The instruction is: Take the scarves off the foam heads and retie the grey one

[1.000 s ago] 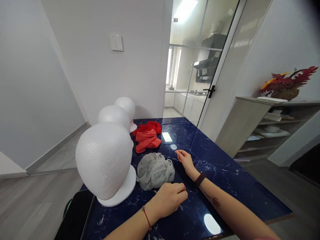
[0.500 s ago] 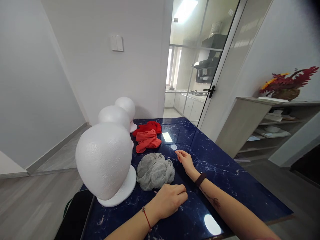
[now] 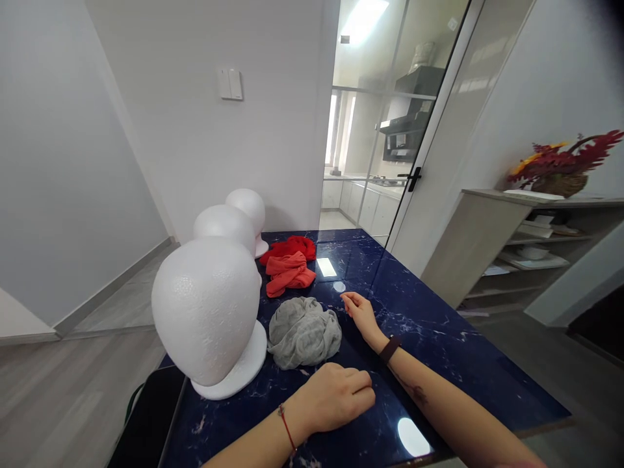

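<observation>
Your right hand (image 3: 359,316), loosely part-open, shows nothing held; your left hand (image 3: 340,398), by the near edge of the bench (image 3: 433,325), curls palm-down, its grip hidden. The grey cloth bundle (image 3: 305,333) lies between right hand and nearest foam head (image 3: 207,305), which a broad base (image 3: 246,369), along the left edge, presumably steadies.
</observation>
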### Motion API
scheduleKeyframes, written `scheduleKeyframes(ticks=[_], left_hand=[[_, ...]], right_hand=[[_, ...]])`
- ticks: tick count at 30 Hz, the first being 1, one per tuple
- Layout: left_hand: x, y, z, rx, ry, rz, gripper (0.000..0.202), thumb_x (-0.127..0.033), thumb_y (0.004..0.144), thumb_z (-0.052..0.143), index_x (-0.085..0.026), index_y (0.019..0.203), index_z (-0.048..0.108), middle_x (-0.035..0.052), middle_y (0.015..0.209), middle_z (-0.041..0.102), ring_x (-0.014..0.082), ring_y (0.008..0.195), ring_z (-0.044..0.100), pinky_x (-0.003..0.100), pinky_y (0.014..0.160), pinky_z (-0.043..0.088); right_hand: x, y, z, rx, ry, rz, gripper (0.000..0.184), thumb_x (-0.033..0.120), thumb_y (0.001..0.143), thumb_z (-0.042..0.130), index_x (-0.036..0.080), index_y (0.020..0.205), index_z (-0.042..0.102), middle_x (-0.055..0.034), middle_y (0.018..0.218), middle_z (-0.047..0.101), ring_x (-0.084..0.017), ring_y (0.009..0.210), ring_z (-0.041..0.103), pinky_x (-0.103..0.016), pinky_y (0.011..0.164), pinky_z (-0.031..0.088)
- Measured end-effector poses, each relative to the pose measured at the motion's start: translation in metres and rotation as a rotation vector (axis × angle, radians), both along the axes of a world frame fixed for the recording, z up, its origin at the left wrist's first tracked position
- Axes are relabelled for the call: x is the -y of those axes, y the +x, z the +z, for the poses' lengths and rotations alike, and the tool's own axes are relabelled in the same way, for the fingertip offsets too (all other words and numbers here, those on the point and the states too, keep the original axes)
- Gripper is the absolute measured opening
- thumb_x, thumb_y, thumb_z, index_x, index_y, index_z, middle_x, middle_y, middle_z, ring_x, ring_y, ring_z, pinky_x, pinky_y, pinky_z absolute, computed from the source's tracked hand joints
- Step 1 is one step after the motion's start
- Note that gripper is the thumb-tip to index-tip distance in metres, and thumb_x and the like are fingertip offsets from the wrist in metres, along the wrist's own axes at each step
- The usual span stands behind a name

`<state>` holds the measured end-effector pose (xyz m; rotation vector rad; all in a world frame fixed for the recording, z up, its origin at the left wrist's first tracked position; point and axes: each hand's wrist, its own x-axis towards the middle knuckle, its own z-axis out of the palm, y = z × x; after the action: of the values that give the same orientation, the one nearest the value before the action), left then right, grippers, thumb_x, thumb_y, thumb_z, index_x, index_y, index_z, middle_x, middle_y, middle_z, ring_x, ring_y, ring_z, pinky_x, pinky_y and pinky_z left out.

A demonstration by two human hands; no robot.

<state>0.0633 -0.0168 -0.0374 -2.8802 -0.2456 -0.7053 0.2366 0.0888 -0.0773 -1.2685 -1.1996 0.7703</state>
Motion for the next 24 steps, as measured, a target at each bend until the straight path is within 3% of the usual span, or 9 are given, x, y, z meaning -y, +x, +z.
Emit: scheduleKeyframes(ticks=[5, 8, 11, 13, 14, 16, 19, 21, 24], left_hand=[[0.017, -0.006, 0.033, 0.122, 0.168, -0.043, 0.023, -0.013, 0.086, 0.047, -0.018, 0.064, 0.045, -0.0025, 0.064, 0.047, 0.0098, 0.054, 0.041, 0.026, 0.043, 0.024], [0.041, -0.031, 0.04, 0.285, 0.16, 0.04, 0.02, -0.011, 0.082, 0.052, -0.019, 0.065, 0.045, -0.0025, 0.064, 0.048, 0.0097, 0.053, 0.041, 0.027, 0.045, 0.029], [0.057, -0.071, 0.023, 0.78, 0.167, 0.49, 0.015, -0.009, 0.077, 0.056, -0.021, 0.075, 0.048, -0.0002, 0.074, 0.053, 0.0111, 0.062, 0.049, 0.026, 0.057, 0.042], [0.057, -0.098, 0.007, 1.165, 0.118, 0.783, 0.03, -0.011, 0.066, 0.069, -0.022, 0.079, 0.044, -0.0004, 0.083, 0.051, 0.0122, 0.069, 0.052, 0.029, 0.067, 0.048], [0.053, -0.111, 0.0, 1.299, 0.057, 0.884, 0.045, -0.016, 0.059, 0.076, -0.022, 0.091, 0.044, 0.0028, 0.097, 0.05, 0.0165, 0.084, 0.055, 0.034, 0.076, 0.05], [0.043, -0.13, -0.009, 1.391, -0.108, 1.032, 0.077, -0.026, 0.051, 0.082, -0.02, 0.113, 0.037, 0.0105, 0.124, 0.038, 0.0263, 0.115, 0.046, 0.046, 0.092, 0.046], [0.027, -0.146, -0.012, 1.351, -0.431, 1.215, 0.101, -0.037, 0.046, 0.083, -0.019, 0.128, 0.027, 0.0155, 0.138, 0.025, 0.0335, 0.13, 0.032, 0.054, 0.106, 0.03], [0.018, -0.152, -0.01, 1.299, -0.59, 1.285, 0.108, -0.04, 0.042, 0.084, -0.018, 0.131, 0.028, 0.0167, 0.139, 0.028, 0.0362, 0.129, 0.034, 0.055, 0.106, 0.029], [0.008, -0.157, -0.006, 1.212, -0.703, 1.225, 0.104, -0.041, 0.042, 0.084, -0.016, 0.13, 0.036, 0.0175, 0.135, 0.04, 0.037, 0.124, 0.04, 0.053, 0.103, 0.034]], right_hand=[[0.01, -0.008, 0.005, 0.229, 0.119, 0.08, 0.038, 0.05, 0.082, 0.053, 0.018, 0.1, 0.061, -0.0047, 0.084, 0.063, -0.016, 0.074, 0.058, -0.028, 0.066, 0.046], [0.017, -0.013, 0.012, 0.293, 0.171, 0.125, 0.036, 0.046, 0.084, 0.053, 0.019, 0.108, 0.057, -0.0076, 0.099, 0.062, -0.018, 0.086, 0.06, -0.032, 0.074, 0.048], [0.027, -0.02, 0.021, 0.356, 0.236, 0.196, 0.042, 0.045, 0.084, 0.054, 0.02, 0.117, 0.051, -0.01, 0.115, 0.058, -0.02, 0.1, 0.058, -0.036, 0.085, 0.047], [0.035, -0.028, 0.027, 0.453, 0.276, 0.29, 0.052, 0.046, 0.082, 0.057, 0.022, 0.126, 0.045, -0.0107, 0.127, 0.051, -0.022, 0.114, 0.052, -0.039, 0.096, 0.043], [0.04, -0.034, 0.029, 0.521, 0.285, 0.343, 0.06, 0.048, 0.08, 0.06, 0.023, 0.131, 0.041, -0.0111, 0.132, 0.047, -0.023, 0.121, 0.047, -0.04, 0.101, 0.039], [0.049, -0.046, 0.032, 0.684, 0.279, 0.43, 0.08, 0.054, 0.072, 0.066, 0.024, 0.138, 0.034, -0.0117, 0.142, 0.037, -0.026, 0.131, 0.035, -0.044, 0.108, 0.03], [0.059, -0.06, 0.03, 0.915, 0.231, 0.5, 0.098, 0.057, 0.062, 0.073, 0.029, 0.143, 0.026, -0.0111, 0.151, 0.022, -0.033, 0.137, 0.023, -0.053, 0.107, 0.025], [0.06, -0.063, 0.027, 0.99, 0.207, 0.508, 0.091, 0.048, 0.065, 0.073, 0.031, 0.143, 0.027, -0.0105, 0.151, 0.021, -0.034, 0.135, 0.026, -0.053, 0.104, 0.029], [0.053, -0.058, 0.024, 0.934, 0.202, 0.5, 0.062, 0.021, 0.071, 0.065, 0.027, 0.129, 0.048, -0.0092, 0.137, 0.045, -0.027, 0.12, 0.047, -0.043, 0.099, 0.037]])
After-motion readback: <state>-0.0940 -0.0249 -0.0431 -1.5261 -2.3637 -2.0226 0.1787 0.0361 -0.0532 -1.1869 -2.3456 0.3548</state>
